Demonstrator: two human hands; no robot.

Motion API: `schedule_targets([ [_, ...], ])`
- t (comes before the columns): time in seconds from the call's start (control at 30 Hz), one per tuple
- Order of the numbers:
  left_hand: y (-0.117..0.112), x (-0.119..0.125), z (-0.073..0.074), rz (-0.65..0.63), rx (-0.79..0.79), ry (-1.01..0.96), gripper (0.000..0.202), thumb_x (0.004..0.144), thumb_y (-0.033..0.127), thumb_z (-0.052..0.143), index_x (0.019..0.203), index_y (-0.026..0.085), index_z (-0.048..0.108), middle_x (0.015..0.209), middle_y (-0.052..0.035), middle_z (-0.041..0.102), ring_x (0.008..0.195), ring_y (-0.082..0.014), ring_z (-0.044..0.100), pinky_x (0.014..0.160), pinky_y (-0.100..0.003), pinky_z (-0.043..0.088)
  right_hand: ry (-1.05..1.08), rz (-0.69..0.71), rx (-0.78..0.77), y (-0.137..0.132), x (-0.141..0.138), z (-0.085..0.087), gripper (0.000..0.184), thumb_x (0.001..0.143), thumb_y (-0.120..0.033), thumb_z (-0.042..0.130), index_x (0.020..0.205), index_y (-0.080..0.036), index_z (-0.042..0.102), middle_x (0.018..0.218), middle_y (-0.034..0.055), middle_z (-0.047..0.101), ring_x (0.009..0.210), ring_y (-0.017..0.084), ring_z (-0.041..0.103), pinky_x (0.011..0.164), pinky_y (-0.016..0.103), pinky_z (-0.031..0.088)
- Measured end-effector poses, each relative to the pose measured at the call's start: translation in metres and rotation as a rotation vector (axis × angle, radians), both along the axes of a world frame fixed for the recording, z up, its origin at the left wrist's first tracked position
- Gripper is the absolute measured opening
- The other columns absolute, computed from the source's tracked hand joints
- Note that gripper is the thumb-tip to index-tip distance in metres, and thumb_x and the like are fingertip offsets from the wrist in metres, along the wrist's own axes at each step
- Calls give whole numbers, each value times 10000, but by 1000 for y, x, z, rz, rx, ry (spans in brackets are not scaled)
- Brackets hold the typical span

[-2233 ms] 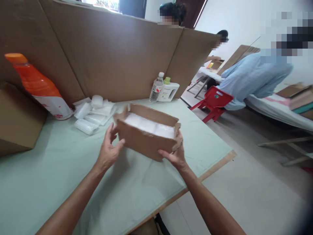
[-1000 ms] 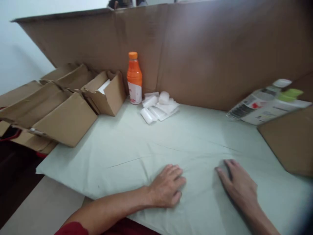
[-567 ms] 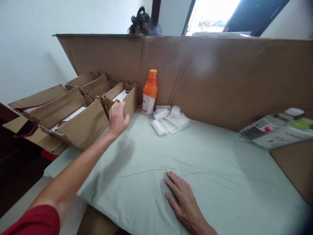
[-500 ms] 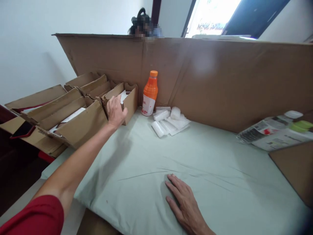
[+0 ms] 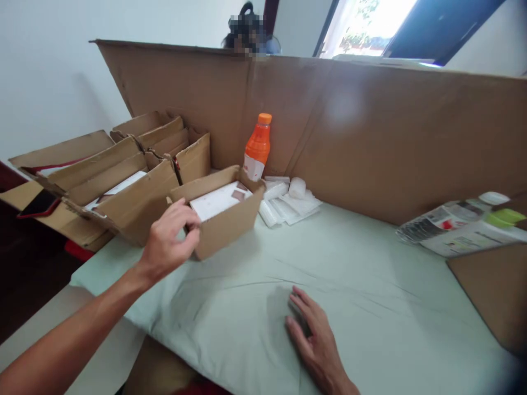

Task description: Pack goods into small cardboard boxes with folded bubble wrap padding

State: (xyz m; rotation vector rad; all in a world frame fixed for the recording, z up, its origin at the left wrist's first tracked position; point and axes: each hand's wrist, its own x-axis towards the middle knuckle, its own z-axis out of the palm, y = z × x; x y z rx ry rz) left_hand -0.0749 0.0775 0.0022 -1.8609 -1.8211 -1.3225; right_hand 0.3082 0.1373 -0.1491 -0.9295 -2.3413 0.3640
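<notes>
My left hand (image 5: 172,235) grips the near end of an open cardboard box (image 5: 230,233), fingers over its rim and thumb on the outside. Inside that box lies a white flat item (image 5: 220,202) with small brown squares on it; what it is I cannot tell. The box stands clear of the other cardboard boxes (image 5: 142,208), its far end in front of an orange bottle (image 5: 258,145). Low in the middle, my right hand (image 5: 315,334) is over the pale green cloth (image 5: 255,312), fingers stretched out and holding nothing.
White plastic-wrapped packets (image 5: 290,203) lie beside the bottle. A tall cardboard panel (image 5: 370,137) runs along the back, with a person's head (image 5: 246,30) behind it. At the right are a clear plastic bottle (image 5: 440,219), a white container with a green cap (image 5: 473,236) and a cardboard piece (image 5: 494,296).
My left hand has drawn the box out from the row, toward me and to the right, turning it. My right hand has shifted slightly, its fingers still extended.
</notes>
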Motion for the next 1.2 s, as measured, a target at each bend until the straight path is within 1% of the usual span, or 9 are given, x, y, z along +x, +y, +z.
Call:
schedule_targets([
  [0.1,-71,18,-17,89,134,-56,258,798,170,684,1026,284,648,1109,0,667,1183,-253,628,1168,-540,423,105,-82,-120,2,1,5,578,961,-368,591,1517,-349,437,1469,115,576,1312,341,598,998,564,575],
  [0.2,-109,20,-44,217,232,-275,705,778,361,772,1415,351,470,1566,-54,424,1435,-321,453,1221,-567,354,147,-20,-269,4,-13,13,731,935,-421,634,1589,-339,318,1529,120,515,1329,343,583,1010,543,570],
  [0.3,-116,10,-82,192,-96,-570,827,773,577,753,1458,246,430,1530,-150,496,1395,-345,519,1161,-528,449,174,58,-393,3,-38,19,837,889,-503,680,1602,-307,290,1553,141,485,1337,355,572,1033,540,551],
  [0.47,-93,9,-127,51,-587,-794,631,621,681,803,960,160,696,949,-142,786,954,-371,749,891,-529,618,248,204,-534,0,-68,25,816,867,-612,666,1538,-222,414,1502,168,534,1326,358,566,1075,524,507],
  [0.6,-63,28,-131,-46,-600,-846,512,639,574,827,928,165,716,915,-117,802,846,-342,765,819,-505,640,332,166,-536,0,-63,33,709,905,-550,633,1510,-230,450,1461,141,574,1312,337,566,1105,504,478],
  [0.73,-2,50,-125,-149,-588,-802,508,601,526,850,940,180,696,920,-114,793,876,-344,755,806,-498,636,383,2,-564,20,-40,38,558,898,-509,622,1363,-203,572,1312,139,662,1192,330,630,1006,472,540],
  [0.93,87,71,-124,-248,-474,-793,594,592,463,833,1057,168,609,1097,-140,745,1072,-342,704,938,-497,581,409,-63,-676,77,-3,36,471,804,-405,640,1229,-203,623,1045,79,729,900,257,681,791,384,580],
  [1.07,93,78,-136,-168,-463,-828,550,630,453,805,1046,183,568,1041,-119,733,1021,-322,710,899,-479,588,359,-38,-724,133,17,51,302,805,-415,638,995,-191,708,875,47,741,854,255,700,798,386,583],
  [1.2,83,80,-150,-101,-497,-873,559,655,505,793,1050,180,570,998,-110,728,969,-313,715,823,-448,604,272,-204,-378,215,-1,78,315,902,-425,533,921,-165,711,891,70,745,856,239,697,783,376,578],
])
